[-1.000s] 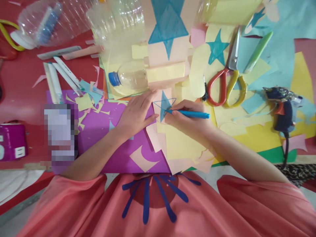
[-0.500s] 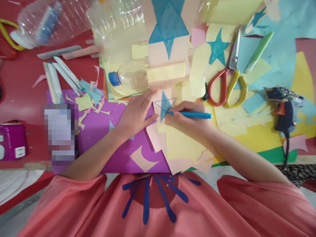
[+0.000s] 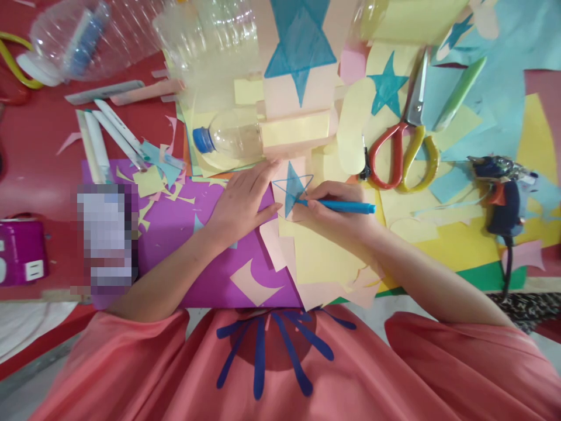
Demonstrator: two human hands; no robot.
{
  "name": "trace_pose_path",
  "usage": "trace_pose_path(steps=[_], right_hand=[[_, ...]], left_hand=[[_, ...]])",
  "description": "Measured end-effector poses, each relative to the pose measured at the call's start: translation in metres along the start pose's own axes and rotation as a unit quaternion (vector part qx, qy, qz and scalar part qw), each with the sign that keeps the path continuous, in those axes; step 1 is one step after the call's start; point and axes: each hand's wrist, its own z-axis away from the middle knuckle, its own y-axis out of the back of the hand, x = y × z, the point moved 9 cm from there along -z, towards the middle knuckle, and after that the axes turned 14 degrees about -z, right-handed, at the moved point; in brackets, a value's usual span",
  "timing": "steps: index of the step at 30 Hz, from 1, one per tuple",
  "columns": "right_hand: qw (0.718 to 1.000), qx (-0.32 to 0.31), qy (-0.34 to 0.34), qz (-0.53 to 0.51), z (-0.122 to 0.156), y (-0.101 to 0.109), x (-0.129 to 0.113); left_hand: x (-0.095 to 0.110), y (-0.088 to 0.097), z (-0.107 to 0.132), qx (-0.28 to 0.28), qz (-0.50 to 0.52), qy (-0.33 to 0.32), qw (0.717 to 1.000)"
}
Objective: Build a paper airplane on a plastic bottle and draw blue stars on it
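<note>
In my right hand (image 3: 339, 204) is a blue felt-tip marker (image 3: 348, 206), its tip on a star (image 3: 291, 186) outlined in blue on pale pink paper (image 3: 298, 165). The star's middle is coloured blue, while its side points are still bare paper inside the outline. My left hand (image 3: 243, 202) lies flat with fingers stretched out, the fingertips at the left edge of that paper. Just beyond the hands lies a small clear bottle (image 3: 236, 134) with a blue cap, wrapped partly in pale paper. A large blue star (image 3: 300, 47) on pink paper is above it.
Scissors (image 3: 418, 111) with red and yellow handles lie right of my hands, near a cut-out blue star (image 3: 388, 85). Farther right is a glue gun (image 3: 504, 199). Several markers (image 3: 116, 134), purple paper (image 3: 175, 269), a blurred-out phone-like object (image 3: 107, 237) and large clear bottles (image 3: 201, 47) lie left.
Almost nothing differs. The back end of the marker has dipped very slightly, with its tip still on the star. My left hand stays in place.
</note>
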Motion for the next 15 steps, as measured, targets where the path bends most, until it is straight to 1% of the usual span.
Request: trace_pose_path(steps=[5,8,10,12,13,15], right_hand=[[0.989,-0.111,0.085,0.050,0.003,-0.017,-0.015],[0.980,-0.141,0.127,0.068,0.005,-0.022,-0.023],[0.976,-0.154,0.140,0.067,0.007,-0.025,-0.025],[0.979,-0.161,0.122,0.042,0.007,-0.026,-0.024],[0.984,-0.150,0.097,0.019,0.006,-0.023,-0.021],[0.994,-0.100,0.034,-0.024,0.000,-0.012,-0.012]], left_hand=[[0.000,0.001,0.000,0.007,-0.003,0.000,1.000],[0.000,0.000,0.000,0.008,-0.001,-0.001,1.000],[0.000,0.000,0.000,0.008,-0.001,0.000,1.000],[0.000,0.000,0.000,0.007,-0.001,-0.001,1.000],[0.000,0.001,0.000,0.006,-0.001,-0.002,1.000],[0.001,0.001,0.000,0.006,-0.002,-0.003,1.000]])
